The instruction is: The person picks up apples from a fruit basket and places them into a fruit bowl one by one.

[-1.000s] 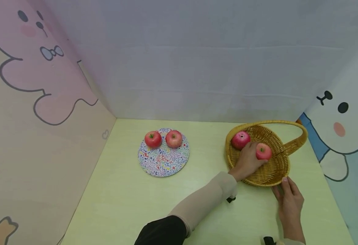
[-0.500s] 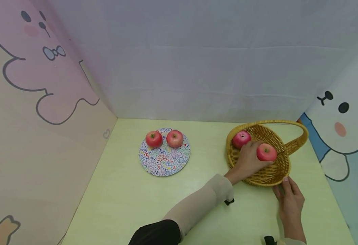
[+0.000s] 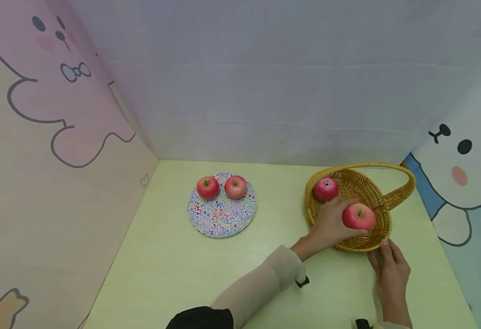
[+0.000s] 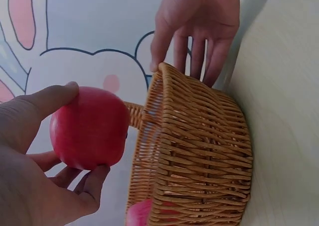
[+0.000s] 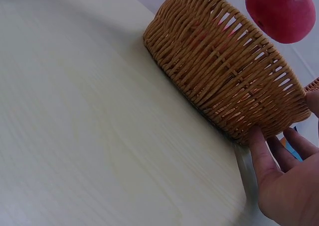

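Observation:
My left hand (image 3: 331, 223) grips a red apple (image 3: 359, 217) between thumb and fingers. In the left wrist view the apple (image 4: 89, 129) is held up beside the rim opening, clear of the wicker. Below it stands a golden-brown wicker basket (image 3: 357, 246) with a tall arched handle. Inside, at the far left, lies a pinkish-red round fruit (image 3: 325, 188) with a dark spot on top. My right hand (image 3: 391, 274) holds the basket's near right edge, its thumb on the rim and fingers against the outer wall, as the right wrist view of the hand (image 5: 294, 186) shows.
To the left on the pale table (image 3: 174, 274) lies a round, colourfully speckled plate (image 3: 221, 224). Two more apples, one red (image 3: 208, 188) and one lighter (image 3: 235, 187), sit on its far half. Walls with cartoon animals (image 3: 462, 173) enclose the table's sides and back.
My left hand has lifted the apple up out of the basket, and hand and apple have come slightly nearer to me. The right hand keeps its hold on the rim.

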### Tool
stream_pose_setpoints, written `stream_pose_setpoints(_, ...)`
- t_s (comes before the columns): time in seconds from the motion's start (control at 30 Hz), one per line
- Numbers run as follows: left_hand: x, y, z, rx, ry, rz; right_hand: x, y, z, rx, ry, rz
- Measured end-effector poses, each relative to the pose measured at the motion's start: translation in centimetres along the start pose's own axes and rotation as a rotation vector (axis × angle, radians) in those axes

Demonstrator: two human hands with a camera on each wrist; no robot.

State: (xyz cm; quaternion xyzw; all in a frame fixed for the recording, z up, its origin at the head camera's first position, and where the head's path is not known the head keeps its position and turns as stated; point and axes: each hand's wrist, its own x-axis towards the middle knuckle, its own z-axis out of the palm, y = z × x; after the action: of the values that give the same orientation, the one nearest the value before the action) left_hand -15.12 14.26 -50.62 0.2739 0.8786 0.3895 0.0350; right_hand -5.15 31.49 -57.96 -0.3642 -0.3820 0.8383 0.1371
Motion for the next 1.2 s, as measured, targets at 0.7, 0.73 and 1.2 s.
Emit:
stream_pose_setpoints(0.7,-5.0,-0.6,-4.7,-0.174,0.079,0.123,0.0,0.1,0.0,0.002,0.016,0.001)
stream_pose_setpoints(0.73,-5.1,-0.7,-4.9,-0.177,0.086,0.127,0.0,0.1,0.0,-0.001,0.015,0.001)
stream_pose_setpoints(1.2,-7.3,-1.5,-7.3,-0.212,0.128,0.089,-0.1,0.0,-0.1,-0.018,0.024,0.017)
